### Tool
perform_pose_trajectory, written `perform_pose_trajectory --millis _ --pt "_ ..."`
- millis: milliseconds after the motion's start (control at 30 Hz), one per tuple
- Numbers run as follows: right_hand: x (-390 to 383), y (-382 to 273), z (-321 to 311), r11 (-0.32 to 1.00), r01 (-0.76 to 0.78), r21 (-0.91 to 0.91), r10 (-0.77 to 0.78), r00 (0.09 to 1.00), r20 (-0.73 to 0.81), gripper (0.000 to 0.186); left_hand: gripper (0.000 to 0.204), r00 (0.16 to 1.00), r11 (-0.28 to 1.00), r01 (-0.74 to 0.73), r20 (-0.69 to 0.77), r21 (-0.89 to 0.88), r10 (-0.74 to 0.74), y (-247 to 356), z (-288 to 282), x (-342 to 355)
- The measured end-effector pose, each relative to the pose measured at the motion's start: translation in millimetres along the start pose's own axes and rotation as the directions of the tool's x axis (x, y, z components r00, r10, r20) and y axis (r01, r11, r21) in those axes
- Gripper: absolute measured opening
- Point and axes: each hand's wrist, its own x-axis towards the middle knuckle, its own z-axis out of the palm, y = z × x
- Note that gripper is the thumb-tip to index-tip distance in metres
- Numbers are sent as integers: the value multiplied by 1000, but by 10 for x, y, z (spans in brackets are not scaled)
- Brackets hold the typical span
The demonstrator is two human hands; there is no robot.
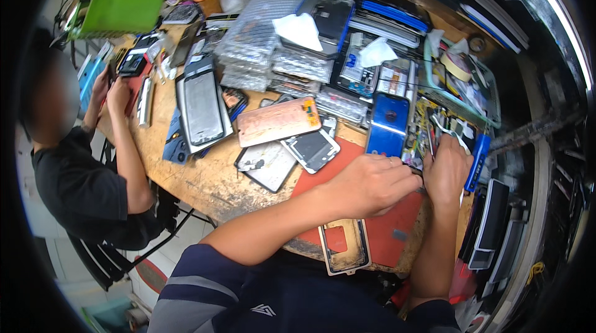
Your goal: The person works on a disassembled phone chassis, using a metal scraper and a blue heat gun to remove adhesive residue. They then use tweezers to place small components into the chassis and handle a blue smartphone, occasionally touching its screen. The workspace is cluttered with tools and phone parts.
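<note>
My left hand is closed above the red mat, its fingers curled toward my right hand. What it holds, if anything, is hidden. My right hand is closed at the edge of a cluttered heap of small tools and parts; its fingertips are hidden among them. Just beyond my left hand lies a glossy blue phone. A bare phone frame with a cut-out middle rests at the table's near edge. Beside my right hand stands a blue tool or case.
Phone housings and screens lie left of the mat. Bubble-wrapped stacks fill the back. A pale green basket holds tape and scraps. Another person works at the left, near a bright green basket.
</note>
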Motion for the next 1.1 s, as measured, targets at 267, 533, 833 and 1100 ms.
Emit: perform_pose_trajectory --millis 267,533,833,1100 --pt "-7 -43 123 979 99 178 -79 990 -118 47 19 998 1000 -24 -57 -14 23 -82 114 -35" --pt "-10 -79 193 928 71 367 -22 991 -135 69 18 990 998 -49 -134 28 53 -130 179 -44" --pt "103 619 54 923 -20 385 81 986 -143 35 13 851 865 300 -296 -402 -433 -118 75 70" --pt "260 882 -77 256 228 939 530 779 -334 39 21 537 253 440 26 -862 -843 -282 -151 86"
